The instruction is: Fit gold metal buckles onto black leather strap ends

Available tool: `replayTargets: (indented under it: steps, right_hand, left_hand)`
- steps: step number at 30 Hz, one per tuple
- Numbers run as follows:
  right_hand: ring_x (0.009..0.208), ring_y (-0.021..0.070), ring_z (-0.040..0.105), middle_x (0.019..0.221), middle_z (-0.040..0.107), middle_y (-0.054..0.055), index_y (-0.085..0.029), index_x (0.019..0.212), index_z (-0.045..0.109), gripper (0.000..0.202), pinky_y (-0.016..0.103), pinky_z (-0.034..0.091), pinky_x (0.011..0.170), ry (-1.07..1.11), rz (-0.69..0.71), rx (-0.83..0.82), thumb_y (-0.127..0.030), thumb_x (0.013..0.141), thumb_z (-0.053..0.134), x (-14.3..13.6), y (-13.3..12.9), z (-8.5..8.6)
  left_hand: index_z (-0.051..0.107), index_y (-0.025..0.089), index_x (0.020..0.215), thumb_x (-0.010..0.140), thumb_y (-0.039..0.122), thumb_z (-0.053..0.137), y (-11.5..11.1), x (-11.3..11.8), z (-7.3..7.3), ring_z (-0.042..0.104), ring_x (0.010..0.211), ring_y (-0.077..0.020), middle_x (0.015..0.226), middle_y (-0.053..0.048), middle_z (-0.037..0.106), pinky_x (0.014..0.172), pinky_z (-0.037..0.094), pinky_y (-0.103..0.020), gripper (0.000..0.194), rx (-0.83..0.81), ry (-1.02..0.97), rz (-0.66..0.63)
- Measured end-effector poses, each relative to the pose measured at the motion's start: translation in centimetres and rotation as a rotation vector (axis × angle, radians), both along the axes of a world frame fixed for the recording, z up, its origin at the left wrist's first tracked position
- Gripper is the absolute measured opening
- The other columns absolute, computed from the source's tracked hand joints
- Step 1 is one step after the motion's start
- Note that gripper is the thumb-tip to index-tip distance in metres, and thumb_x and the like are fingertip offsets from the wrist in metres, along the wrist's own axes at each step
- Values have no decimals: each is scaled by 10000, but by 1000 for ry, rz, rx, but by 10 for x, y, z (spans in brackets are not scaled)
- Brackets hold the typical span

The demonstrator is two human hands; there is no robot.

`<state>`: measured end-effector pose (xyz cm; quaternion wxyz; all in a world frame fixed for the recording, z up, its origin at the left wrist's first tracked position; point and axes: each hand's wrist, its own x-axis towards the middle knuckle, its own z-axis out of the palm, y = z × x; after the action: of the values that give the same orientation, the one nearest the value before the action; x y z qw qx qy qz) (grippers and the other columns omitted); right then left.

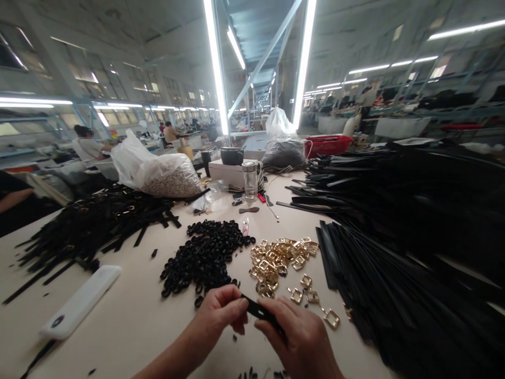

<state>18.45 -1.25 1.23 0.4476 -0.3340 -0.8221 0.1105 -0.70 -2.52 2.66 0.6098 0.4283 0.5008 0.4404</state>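
A narrow black strap (257,309) with small holes spans the gap between my two hands, low in the middle of the view. My left hand (223,310) pinches one end of it between thumb and fingers. Around the strap further right, my right hand (295,329) is closed, hiding the rest of it. Just beyond my left hand lies a heap of small black loops (201,255). Gold-coloured buckles (272,260) are piled beyond my right hand, with a few loose ones nearer to it.
Black straps lie stacked at the right (355,268) and heaped at the left (106,221). A white device (82,300) with a cable is front left. Further back stand a glass bottle (250,181), plastic bags (169,176) and a red basket (329,146).
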Motion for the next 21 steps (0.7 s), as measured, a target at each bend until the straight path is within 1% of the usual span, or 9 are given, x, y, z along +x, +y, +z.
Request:
replayTargets:
  steps: [4, 7, 10, 12, 14, 16, 18, 21]
  right_hand:
    - [613, 157, 601, 715, 635, 23, -184, 1002, 620, 145, 257, 380, 541, -14, -45, 74, -268, 929, 526, 1, 1, 5]
    - [598, 152, 584, 685, 615, 21, -184, 908, 629, 149, 257, 351, 538, -26, -59, 53, -265, 934, 506, 1, 3, 6]
    - [562, 140, 550, 642, 587, 12, -189, 789, 610, 201, 261, 316, 522, -49, -74, 48, -251, 932, 483, 3, 4, 4]
    - [529, 127, 517, 606, 559, 2, -190, 723, 579, 237, 262, 295, 506, -46, -85, 65, -240, 927, 469, 3, 4, 4]
    - [504, 116, 486, 576, 532, -8, -193, 678, 542, 266, 262, 281, 491, -28, -89, 94, -233, 923, 448, 4, 4, 6]
    - [486, 109, 458, 555, 510, -15, -197, 654, 513, 280, 264, 267, 477, 4, -89, 133, -236, 919, 431, 4, 3, 9]
    - [479, 106, 443, 546, 500, -19, -199, 647, 500, 283, 266, 257, 468, 31, -81, 163, -245, 915, 420, 4, 2, 12]
    - [463, 102, 422, 539, 492, -23, -201, 636, 490, 302, 269, 240, 449, 29, -53, 198, -261, 917, 399, 1, -1, 15]
  left_hand:
    - [585, 144, 651, 759, 396, 714, 2, 4, -2, 517, 493, -97, 571, 0, 605, 538, 420, -223, 303, -23, -48, -19]
    - [580, 143, 643, 761, 387, 718, 5, 7, -4, 500, 488, -86, 574, 5, 594, 525, 402, -211, 304, -26, -76, -38]
    - [587, 140, 639, 762, 378, 723, 6, 10, -7, 490, 492, -82, 570, 7, 587, 516, 386, -201, 300, -20, -79, -61]
    - [593, 140, 642, 760, 397, 724, 8, 12, -6, 481, 484, -82, 558, 9, 578, 505, 379, -200, 311, -35, -87, -86]
    - [607, 137, 653, 754, 457, 714, 13, 14, -3, 473, 477, -83, 553, 7, 569, 496, 377, -201, 353, -49, -108, -112]
    - [623, 132, 671, 756, 528, 681, 23, 15, 0, 474, 488, -86, 563, 3, 565, 500, 380, -201, 409, -46, -133, -121]
    - [629, 133, 685, 764, 545, 661, 40, 17, 2, 479, 509, -89, 586, 0, 571, 512, 384, -202, 421, -19, -113, -106]
    - [627, 141, 684, 741, 479, 701, 67, 19, 2, 497, 537, -105, 605, 6, 581, 540, 402, -219, 350, 86, 71, -133]
